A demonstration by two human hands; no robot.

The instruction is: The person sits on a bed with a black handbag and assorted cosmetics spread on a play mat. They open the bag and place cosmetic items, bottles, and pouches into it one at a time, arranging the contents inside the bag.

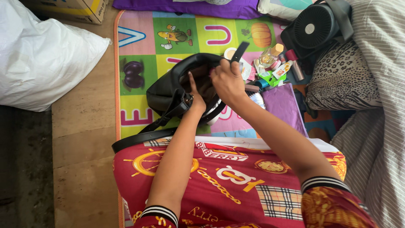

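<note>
Leftmost, I see a big white plastic sack [40, 59] slumped on the bare wooden floor [82, 139], and a cardboard box [74, 8] at the top edge. Next comes the colourful foam play mat with letters and fruit pictures [139, 38], and on it lies the black soft leather handbag [168, 90], its long black strap [141, 138] trailing toward my lap. The bag sits at the mat's centre, mouth open toward me, just past my knees, which are covered in red patterned cloth [219, 185].

My left hand [195, 95] rests at the bag's near rim, index finger pointing straight up into the opening, the other fingers curled under; it touches the rim but I cannot tell whether it grips it. My right hand [228, 80] is over the bag's right edge, fingers pressed together on a flat black strip [240, 51] that sticks up and away.

Just beside that hand lies a clutter of small bottles and packets [274, 67], and a purple cloth [280, 103]. Further right stands a black round fan [314, 27], beside a leopard-print cushion [344, 78] and grey striped bedding [379, 105].
</note>
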